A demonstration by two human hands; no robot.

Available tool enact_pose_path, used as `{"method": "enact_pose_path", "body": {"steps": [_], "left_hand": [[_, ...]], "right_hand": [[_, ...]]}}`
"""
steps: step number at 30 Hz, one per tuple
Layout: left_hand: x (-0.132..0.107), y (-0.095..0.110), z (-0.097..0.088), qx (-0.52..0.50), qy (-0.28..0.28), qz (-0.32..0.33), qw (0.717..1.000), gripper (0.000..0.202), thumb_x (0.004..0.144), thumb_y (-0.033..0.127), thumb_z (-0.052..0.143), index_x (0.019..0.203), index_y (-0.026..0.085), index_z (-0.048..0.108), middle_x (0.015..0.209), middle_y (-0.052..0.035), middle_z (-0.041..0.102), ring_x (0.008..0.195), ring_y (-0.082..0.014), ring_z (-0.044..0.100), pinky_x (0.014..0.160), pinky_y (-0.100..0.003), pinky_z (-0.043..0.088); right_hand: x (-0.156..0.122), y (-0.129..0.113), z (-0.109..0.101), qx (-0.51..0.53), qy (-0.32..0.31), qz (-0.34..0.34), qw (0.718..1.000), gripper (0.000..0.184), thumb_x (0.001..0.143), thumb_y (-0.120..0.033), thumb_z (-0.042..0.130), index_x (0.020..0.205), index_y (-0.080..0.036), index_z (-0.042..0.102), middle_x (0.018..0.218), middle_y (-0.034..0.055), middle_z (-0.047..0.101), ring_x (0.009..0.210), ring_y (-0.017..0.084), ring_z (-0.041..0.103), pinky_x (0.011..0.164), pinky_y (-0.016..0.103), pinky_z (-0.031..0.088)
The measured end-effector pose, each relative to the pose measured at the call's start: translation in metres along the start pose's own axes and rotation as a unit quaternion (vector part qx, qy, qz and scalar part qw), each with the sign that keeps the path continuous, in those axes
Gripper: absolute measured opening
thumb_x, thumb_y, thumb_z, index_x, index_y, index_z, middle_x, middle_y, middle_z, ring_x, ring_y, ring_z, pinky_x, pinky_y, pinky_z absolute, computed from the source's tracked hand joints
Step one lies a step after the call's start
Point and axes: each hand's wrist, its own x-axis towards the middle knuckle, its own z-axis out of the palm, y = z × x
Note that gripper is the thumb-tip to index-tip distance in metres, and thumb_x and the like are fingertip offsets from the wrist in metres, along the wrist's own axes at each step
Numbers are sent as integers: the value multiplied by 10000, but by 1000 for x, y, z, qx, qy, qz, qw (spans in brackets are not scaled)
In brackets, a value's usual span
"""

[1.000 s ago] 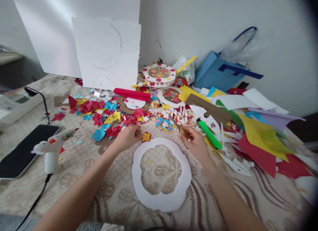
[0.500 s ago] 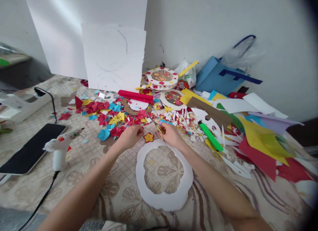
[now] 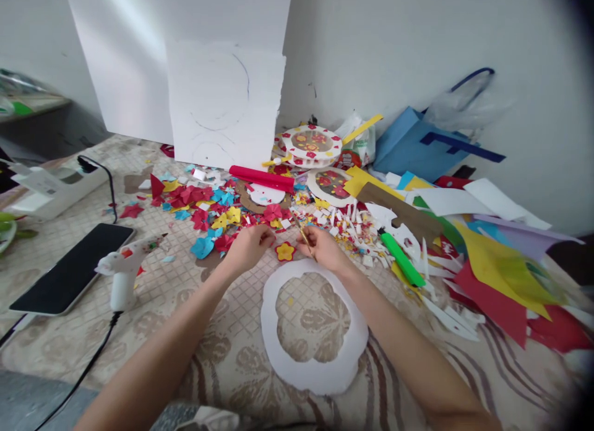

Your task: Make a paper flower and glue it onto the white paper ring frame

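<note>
The right hand [image 3: 320, 247], gripping scissors [image 3: 304, 235], has come close to the left hand [image 3: 250, 248], curled, on what I cannot tell, so work seems gathered beside the red-yellow flower [image 3: 284, 251], beyond the white ring [image 3: 320, 376] near the counter's [image 3: 241, 332] front edge.

Your right hand [image 3: 323, 248] holds scissors [image 3: 305, 236], your left hand [image 3: 250, 247] curls; between them a flower [image 3: 284, 251] lies just beyond a white ring [image 3: 269, 323].

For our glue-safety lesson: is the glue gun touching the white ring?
Apart. In the head view, patterned tablecloth shows between the glue gun and the white ring.
</note>
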Motion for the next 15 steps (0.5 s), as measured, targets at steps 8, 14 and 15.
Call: {"method": "enact_pose_path", "body": {"steps": [8, 14, 15], "left_hand": [[1, 18, -3, -233, -85, -7, 969, 325, 847, 427, 466, 872, 142, 621, 789, -53, 670, 691, -141, 578, 575, -230, 415], [0, 10, -8, -68, 7, -25, 997, 276, 819, 376, 499, 682, 158, 600, 627, -11, 609, 585, -122, 509, 559, -234, 369], [0, 8, -9, -28, -8, -27, 999, 277, 819, 367, 495, 663, 163, 598, 598, -5, 593, 567, -123, 497, 545, -237, 354]], "right_hand": [[-16, -15, -9, 127, 7, 26, 992, 206, 641, -276, 626, 798, -188, 525, 731, -12, 588, 625, 117, 545, 604, 243, 430], [-12, -5, -10, 79, 40, 13, 996, 185, 669, -272, 614, 810, -182, 536, 715, -9, 588, 618, 122, 539, 596, 243, 420], [-12, -4, -10, 53, 37, 8, 998, 171, 676, -268, 609, 807, -182, 539, 717, -6, 591, 625, 125, 538, 595, 242, 417]]}}
